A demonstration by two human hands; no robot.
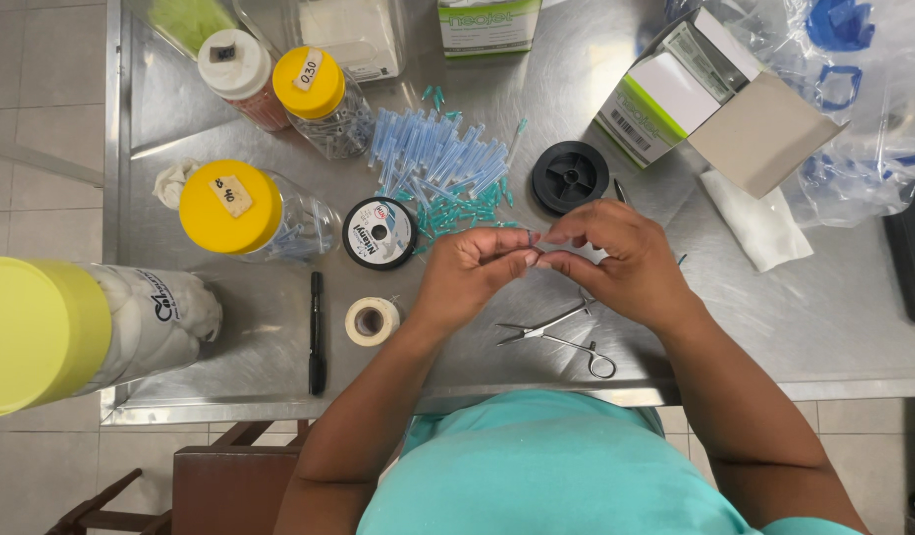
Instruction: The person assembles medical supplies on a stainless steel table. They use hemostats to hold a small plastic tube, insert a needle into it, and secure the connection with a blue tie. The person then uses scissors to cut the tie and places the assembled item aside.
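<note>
— Over the counter [774, 327], what are the hands doing?

— Left hand [467, 272] and right hand [626, 263] meet fingertip to fingertip above the brushed steel. Each grip is pinched together on one tiny piece [534, 239]; it looks pale blue, but it is too small to make out its shape, and the fingers cover most of it.

— What lies under them?

— Thin metal scissors [556, 332] with loop handles, flat on the counter just beneath the right hand. Behind the hands sits a heap of needles [442, 163], slim translucent blue tubes with teal caps, loosely piled.

— And the round things?

— Two flat spools: a white-faced spool [379, 233] just left of the left hand and a black spool [570, 176] with ribbed plastic, near the right hand. A small tape roll [371, 321], cream and matte, lies by a black pen [317, 332].

— Containers?

— Clear plastic jars with yellow lids [229, 206], one more with a white lid; their contents blur behind the plastic. A big yellow-capped jar [91, 332] at the left is cut off by the frame. An open cardboard box [715, 104] lies at the right, beside a folded white cloth [759, 223] and crinkled clear bags [854, 109], partly out of view.
</note>
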